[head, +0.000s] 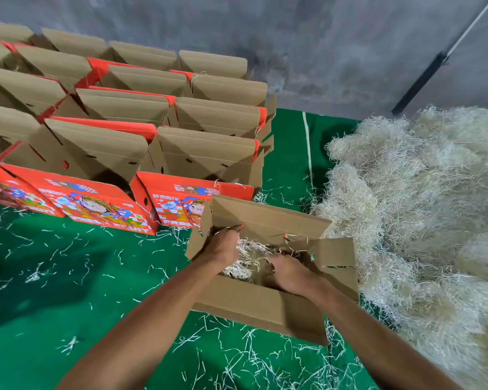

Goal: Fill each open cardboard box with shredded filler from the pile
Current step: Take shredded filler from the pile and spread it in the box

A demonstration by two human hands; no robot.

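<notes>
Item: open cardboard box [261, 302], in hand. Lies on the green floor covering [68, 277], near centre, flaps up, long axis running from near-left to far-right. A thin layer of shredded filler [248, 256] sits in its left half; the right half shows bare cardboard in shadow.

Source: pile [423, 209] of pale shredded filler, heaped to the right of the box, its near edge touching or just beside the box's right end flap. From both grips the pile lies to the right and slightly far. The right hand is nearer to it.

Left hand [221, 247]: forearm reaches in from near-left over the box's left end. Fingers curl downward into the filler by the far-left corner; whether the grip is clamped on strands or only pressing them cannot be told.

Right hand [289, 273]: forearm comes in from near-right over the near wall. Back of the hand is up, fingers dipping into the box's middle, tips hidden in filler and shadow; grip state cannot be told.

Judgement: the box is only part filled; the next handful probably calls for a rightward reach.

Also present: rows of open boxes [130, 136] with red printed fronts, far left; loose strands scattered on the floor.
</notes>
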